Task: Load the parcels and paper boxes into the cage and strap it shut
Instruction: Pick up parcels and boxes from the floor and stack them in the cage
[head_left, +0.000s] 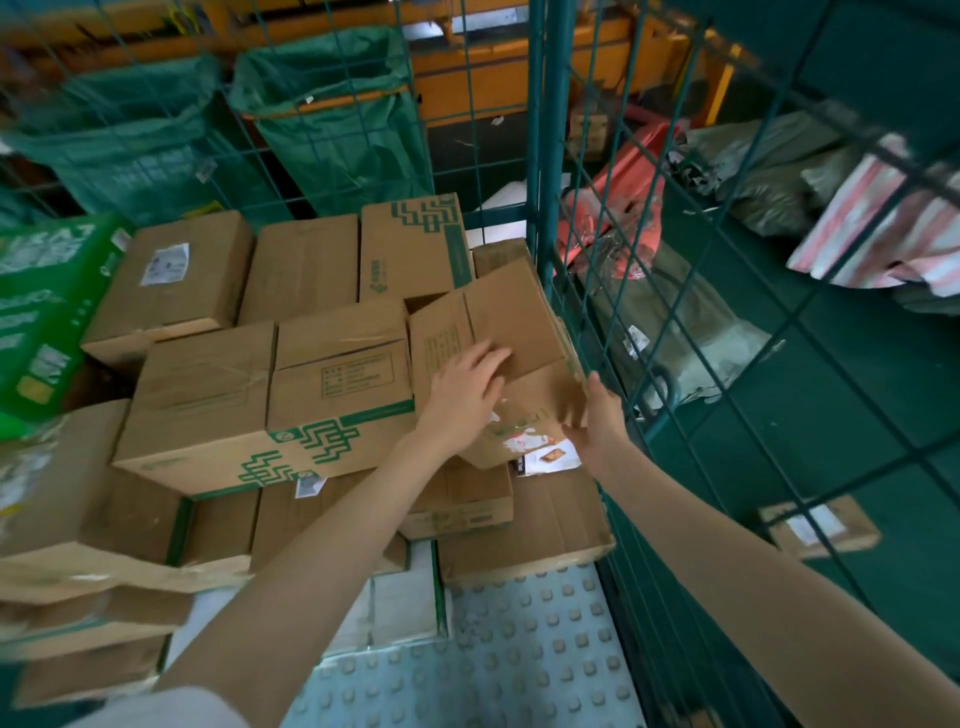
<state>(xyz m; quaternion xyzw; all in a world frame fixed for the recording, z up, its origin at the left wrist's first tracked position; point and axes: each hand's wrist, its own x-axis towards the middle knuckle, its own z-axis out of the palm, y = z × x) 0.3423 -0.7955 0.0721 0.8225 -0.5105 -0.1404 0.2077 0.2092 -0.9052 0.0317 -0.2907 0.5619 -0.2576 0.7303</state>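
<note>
- The left hand (462, 387) lies palm down on the top face of the skewed box (519, 322), fingers straight and spread, clasping nothing; its forearm reaches in from the lower left, over the stack
- The right hand (597, 421) is at the near right corner of the same box, thumb pointing up along the side; its fingers are smeared by motion blur, so I cannot tell whether they curl round the edge or only press flat against it
- The skewed box is inside the cage (545, 156), close against the teal wire wall on the right, turned at an angle to its neighbours and resting on the boxes beneath
- A white label (550, 457) shows just below its near edge, the print too small to read
- Stacked boxes (291, 436) with a green pattern fill the cage to the left, touching one another; a green carton (41, 306) is cut off by the left edge
- A grey studded sheet (519, 649) shows below the stack, partly covered by the arms
- Beyond the mesh, green sacks (332, 130) stand at the back, blurred; soft parcels (779, 171) and a small box (821, 525) lie outside to the right, seen only through the wire
</note>
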